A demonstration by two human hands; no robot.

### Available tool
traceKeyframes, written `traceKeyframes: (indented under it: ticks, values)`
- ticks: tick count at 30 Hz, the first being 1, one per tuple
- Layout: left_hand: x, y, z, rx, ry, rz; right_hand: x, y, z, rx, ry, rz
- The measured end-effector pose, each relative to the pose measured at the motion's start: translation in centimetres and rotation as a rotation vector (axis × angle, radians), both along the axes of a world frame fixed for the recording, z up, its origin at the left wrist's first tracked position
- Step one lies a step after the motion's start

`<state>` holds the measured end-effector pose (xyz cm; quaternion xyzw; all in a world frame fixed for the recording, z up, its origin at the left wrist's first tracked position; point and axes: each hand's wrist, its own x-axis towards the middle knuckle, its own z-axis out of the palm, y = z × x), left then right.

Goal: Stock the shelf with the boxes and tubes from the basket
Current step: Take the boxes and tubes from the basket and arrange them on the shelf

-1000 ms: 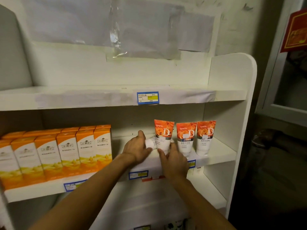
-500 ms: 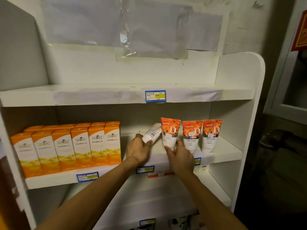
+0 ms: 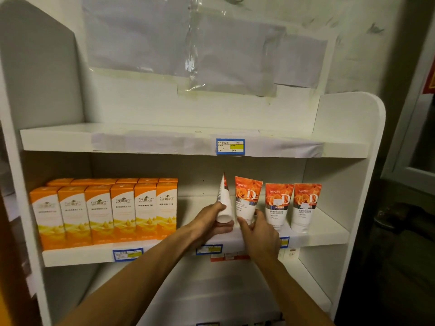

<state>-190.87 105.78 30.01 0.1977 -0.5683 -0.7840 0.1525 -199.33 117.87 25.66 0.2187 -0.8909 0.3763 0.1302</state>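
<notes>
On the middle board of the white wooden shelf unit point(image 3: 329, 234), a bare stretch lies between the row of orange-and-white cardboard boxes point(image 3: 108, 212) on the left and the three upright orange rose-printed tubes point(image 3: 277, 205) on the right; both hands work in that gap, near the front lip. The board above leaves headroom over the tubes.

The left hand point(image 3: 209, 222) curls its fingers round the lower end of a white tube with an orange top point(image 3: 224, 201), cap down and nearly upright, seen edge-on and just beside the leftmost standing tube point(image 3: 247, 198). The right hand point(image 3: 259, 229) pinches that standing tube near its white cap, thumb on the front.

Blue-and-yellow price tags point(image 3: 230, 147) sit on the board edges. Grey paper sheets point(image 3: 188, 43) are taped to the pale wall behind.
</notes>
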Motion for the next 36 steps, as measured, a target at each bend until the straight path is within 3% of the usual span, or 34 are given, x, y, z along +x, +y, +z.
traceKeyframes:
  ticks: [5, 13, 18, 23, 29, 36]
  values:
    - [0.3, 0.5, 0.3, 0.135, 0.010, -0.043, 0.0, 0.1, 0.1, -0.004, 0.003, 0.021]
    - [0.1, -1.2, -0.5, -0.274, -0.004, 0.139, -0.3, 0.3, -0.1, -0.016, 0.018, 0.032]
    - [1.6, -0.9, -1.1, -0.448, 0.029, 0.108, -0.5, 0.3, -0.2, -0.017, 0.013, 0.031]
    - [2.6, -1.0, -1.2, -0.454, 0.070, 0.058, -0.8, 0.5, -0.1, -0.059, -0.014, 0.095]
    - [3.0, -1.6, -1.1, -0.241, 0.111, 0.095, -1.5, 1.2, -0.2, -0.118, -0.091, 0.247]
    - [2.9, -1.1, -1.3, -0.352, 0.091, 0.080, -2.4, 1.9, -0.1, -0.257, -0.262, 0.395]
